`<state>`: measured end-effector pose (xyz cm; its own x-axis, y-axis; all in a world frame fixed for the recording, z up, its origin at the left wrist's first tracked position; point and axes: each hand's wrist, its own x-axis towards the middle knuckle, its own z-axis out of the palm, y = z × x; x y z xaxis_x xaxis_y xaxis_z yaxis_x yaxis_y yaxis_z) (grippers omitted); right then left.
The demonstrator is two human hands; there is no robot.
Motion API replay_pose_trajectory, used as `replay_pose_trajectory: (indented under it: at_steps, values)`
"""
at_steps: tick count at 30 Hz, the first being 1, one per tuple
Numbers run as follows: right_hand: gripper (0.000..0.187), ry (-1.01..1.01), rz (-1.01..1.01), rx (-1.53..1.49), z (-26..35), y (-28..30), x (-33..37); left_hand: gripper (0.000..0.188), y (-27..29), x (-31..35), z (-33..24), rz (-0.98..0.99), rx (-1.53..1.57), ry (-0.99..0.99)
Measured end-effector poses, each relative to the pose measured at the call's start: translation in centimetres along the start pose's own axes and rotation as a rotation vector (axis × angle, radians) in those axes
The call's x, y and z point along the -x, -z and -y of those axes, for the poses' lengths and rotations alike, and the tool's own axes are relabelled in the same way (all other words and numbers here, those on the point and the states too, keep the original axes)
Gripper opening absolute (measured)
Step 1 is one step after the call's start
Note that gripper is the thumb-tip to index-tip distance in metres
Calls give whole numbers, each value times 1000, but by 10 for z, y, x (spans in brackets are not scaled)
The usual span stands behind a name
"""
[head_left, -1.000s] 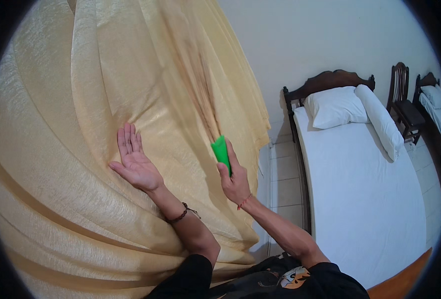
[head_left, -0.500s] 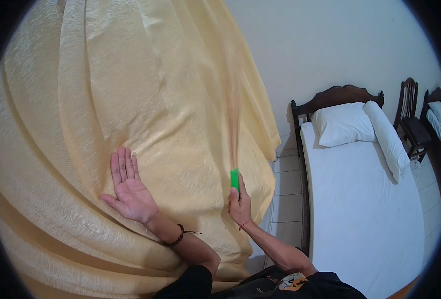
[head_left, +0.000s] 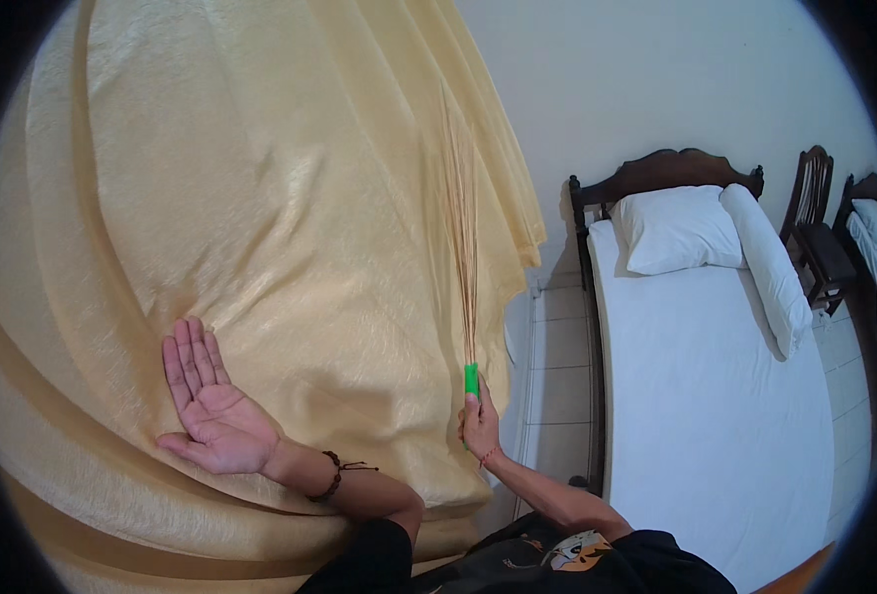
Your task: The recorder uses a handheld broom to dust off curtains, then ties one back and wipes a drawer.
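A large pale-gold curtain (head_left: 290, 198) hangs in folds across the left and middle of the view. My left hand (head_left: 212, 416) is open in front of its lower left part, palm facing me and fingers stretched upward; the back of the hand appears to rest against the cloth. My right hand (head_left: 480, 426) is wrapped round the green handle of a stick broom (head_left: 465, 257), made of long thin brown sticks. The broom points upward, its sticks lying along or just in front of the curtain near its right edge.
To the right stands a bed with a white sheet (head_left: 716, 416), a dark wooden headboard (head_left: 676, 168), a pillow (head_left: 676, 228) and a bolster (head_left: 770, 272). Beyond it are a dark chair (head_left: 815, 238) and part of another bed. Tiled floor (head_left: 562, 376) runs between curtain and bed.
My left hand has moved left and slightly down, drawing the curtain's edge leftward. The broom, blurred before, now looks sharp and sits a little lower in my right hand.
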<state>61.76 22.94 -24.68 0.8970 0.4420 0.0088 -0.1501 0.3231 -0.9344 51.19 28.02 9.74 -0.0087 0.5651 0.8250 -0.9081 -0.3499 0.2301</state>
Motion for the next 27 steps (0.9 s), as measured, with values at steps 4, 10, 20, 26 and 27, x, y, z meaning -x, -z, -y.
replay_pose_trajectory:
  at_steps: [4,10,20,26,27]
  values:
    - [43,-947,-17,-384,-28,21,-7,89,-6,0,4,-3,-4,-13]
    - [44,-398,-23,-210,2,23,-7,97,-5,5,-1,96,-409,-79]
    - [53,862,88,363,170,-3,-74,89,16,2,-4,185,7,-38]
    - [57,-325,331,-266,69,-11,-77,88,16,0,2,208,6,-49]
    - [57,-380,264,-402,69,-15,-65,88,18,0,3,165,-36,-77]
